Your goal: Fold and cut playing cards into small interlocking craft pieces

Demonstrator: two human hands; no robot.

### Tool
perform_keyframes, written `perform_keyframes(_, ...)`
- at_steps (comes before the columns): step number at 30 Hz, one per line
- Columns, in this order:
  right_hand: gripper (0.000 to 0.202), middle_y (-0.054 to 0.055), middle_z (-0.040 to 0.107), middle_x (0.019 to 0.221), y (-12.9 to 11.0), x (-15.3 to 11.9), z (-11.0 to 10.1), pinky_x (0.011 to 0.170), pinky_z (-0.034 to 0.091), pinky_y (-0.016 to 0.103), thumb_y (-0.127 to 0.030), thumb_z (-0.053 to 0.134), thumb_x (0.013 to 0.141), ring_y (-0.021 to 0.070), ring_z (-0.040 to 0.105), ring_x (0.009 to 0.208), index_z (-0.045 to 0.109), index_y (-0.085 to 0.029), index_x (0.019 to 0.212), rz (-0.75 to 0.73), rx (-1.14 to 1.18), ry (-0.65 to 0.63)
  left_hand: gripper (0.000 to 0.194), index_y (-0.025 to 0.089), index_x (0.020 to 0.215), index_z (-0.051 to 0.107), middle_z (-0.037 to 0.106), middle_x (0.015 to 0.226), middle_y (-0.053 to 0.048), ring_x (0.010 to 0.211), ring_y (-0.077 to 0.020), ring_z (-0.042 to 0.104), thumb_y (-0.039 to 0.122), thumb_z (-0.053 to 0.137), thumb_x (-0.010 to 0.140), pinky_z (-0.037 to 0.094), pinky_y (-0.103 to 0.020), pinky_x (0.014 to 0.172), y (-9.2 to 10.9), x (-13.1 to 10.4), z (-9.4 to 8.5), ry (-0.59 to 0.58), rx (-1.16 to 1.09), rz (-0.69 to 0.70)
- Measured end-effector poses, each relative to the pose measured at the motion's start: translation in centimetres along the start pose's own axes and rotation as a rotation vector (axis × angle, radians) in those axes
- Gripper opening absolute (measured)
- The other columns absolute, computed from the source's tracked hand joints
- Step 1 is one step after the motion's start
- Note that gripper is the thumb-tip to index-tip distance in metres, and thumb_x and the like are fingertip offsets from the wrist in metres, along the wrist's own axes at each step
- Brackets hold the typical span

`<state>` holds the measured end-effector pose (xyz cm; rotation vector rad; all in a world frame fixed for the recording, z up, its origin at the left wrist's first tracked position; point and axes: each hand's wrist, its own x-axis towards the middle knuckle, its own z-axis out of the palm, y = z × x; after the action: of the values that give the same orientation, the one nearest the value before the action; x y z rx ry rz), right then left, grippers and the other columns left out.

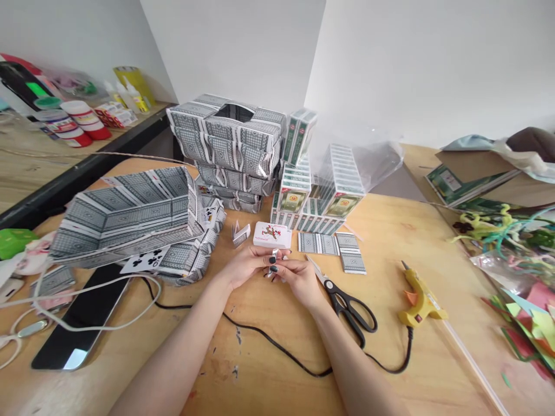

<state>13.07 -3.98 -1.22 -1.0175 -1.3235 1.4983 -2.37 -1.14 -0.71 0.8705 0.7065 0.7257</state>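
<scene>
My left hand (249, 266) and my right hand (299, 277) meet over the table, fingertips pinched together. Small white bits show between the fingers, but what they are is mostly hidden. Just behind the hands lies a stack of playing cards (272, 234) with a joker on top. A small folded card (241, 233) stands left of that stack. To its right, joined folded cards (318, 243) lie flat, with another card strip (351, 253) beside them. Black-handled scissors (344, 306) rest by my right wrist.
Boxes covered in playing cards (229, 138) are piled at the back, beside stacked green card packs (342, 179). An open card-covered tray (130, 214) sits left, above a phone (82, 318). A yellow glue gun (418, 300) lies right, its black cord (277, 344) crossing the table.
</scene>
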Motion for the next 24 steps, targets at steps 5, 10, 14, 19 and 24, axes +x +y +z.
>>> perform_keyframes(5,0.025,0.005,0.067,0.069,0.34,-0.01,-0.01,0.058,0.047,0.028,-0.036,0.063,0.071,0.0154,0.056,0.059,0.072,-0.018,0.084,0.015,-0.019,-0.012,0.036,0.014,0.101,0.065,0.065,0.089,-0.011,0.062,-0.0125,0.052,0.029,0.065,0.069,0.034,-0.024,0.053,0.06,0.01,0.18,-0.005,0.006,-0.001)
perform_keyframes(10,0.025,0.006,0.066,0.066,0.47,0.05,-0.12,0.057,0.046,0.027,-0.035,0.061,0.072,0.0152,0.055,0.06,0.071,-0.015,0.083,-0.009,-0.066,-0.016,0.032,0.012,0.095,0.067,0.065,0.086,-0.011,0.062,-0.0124,0.052,0.027,0.067,0.066,0.036,-0.024,0.052,0.03,0.05,0.26,0.022,-0.011,-0.006)
perform_keyframes(14,0.025,0.005,0.066,0.066,-0.05,0.03,0.0,0.061,0.046,0.029,-0.035,0.058,0.074,0.0166,0.055,0.064,0.072,-0.016,0.081,-0.046,-0.109,-0.016,0.031,0.012,0.094,0.067,0.066,0.079,-0.009,0.058,-0.0103,0.05,0.026,0.067,0.066,0.036,-0.023,0.052,0.05,0.1,0.3,0.046,-0.006,-0.005)
perform_keyframes(19,0.026,0.005,0.066,0.07,-0.38,0.05,0.1,0.065,0.045,0.03,-0.037,0.057,0.074,0.0181,0.056,0.069,0.072,-0.017,0.083,-0.041,-0.109,-0.028,0.031,0.013,0.094,0.067,0.066,0.083,-0.01,0.058,-0.0105,0.051,0.026,0.068,0.066,0.036,-0.023,0.053,0.07,0.14,0.43,0.077,0.006,0.0)
perform_keyframes(24,0.025,0.004,0.067,0.075,-0.05,0.07,0.12,0.066,0.045,0.03,-0.034,0.058,0.074,0.0183,0.056,0.071,0.071,-0.017,0.087,-0.043,-0.082,-0.033,0.031,0.014,0.094,0.068,0.066,0.088,-0.01,0.065,-0.0127,0.053,0.025,0.068,0.065,0.036,-0.024,0.056,0.0,0.11,0.48,0.107,0.033,0.004)
